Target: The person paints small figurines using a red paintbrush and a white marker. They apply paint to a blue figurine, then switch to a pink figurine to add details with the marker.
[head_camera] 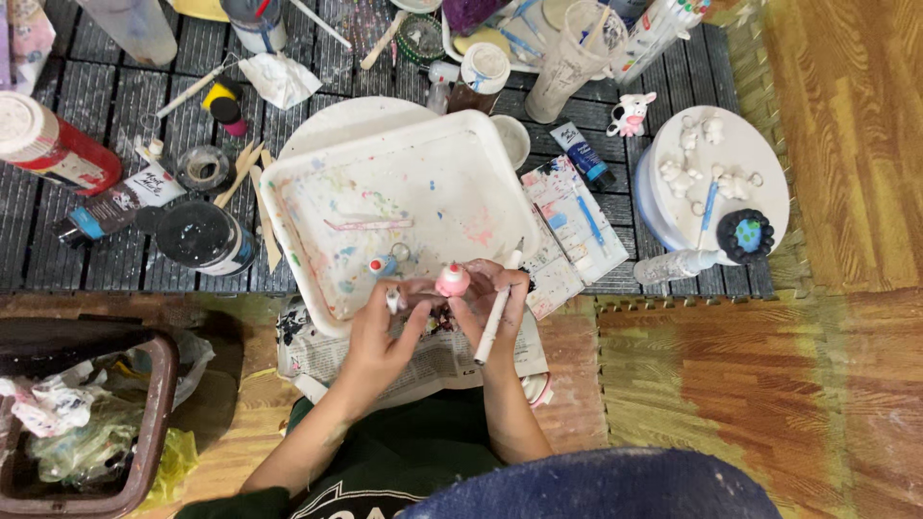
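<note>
Seen from above by the head camera: a person sits over a white tray (423,183) smeared with paint. At the tray's near edge, both hands meet around a small pink figure (453,280). The left hand (380,332) pinches the figure's left side between thumb and fingertips, with a short white stick held in the same grip. The right hand (495,303) touches the figure's right side, fingers curled around a white pen (497,312) that points down and away from the tray.

Under the tray's near edge lies a sheet of newspaper (423,360). Just right of the tray sits a paint-stained palette sheet (567,226); further right stands a round white tub (716,178) with small white figures on its lid. Left of the tray stands a dark jar (202,235), and well to the left a red bottle (53,144) lies on its side. Near and left of the tray is a brown bin (82,423) full of crumpled waste.
</note>
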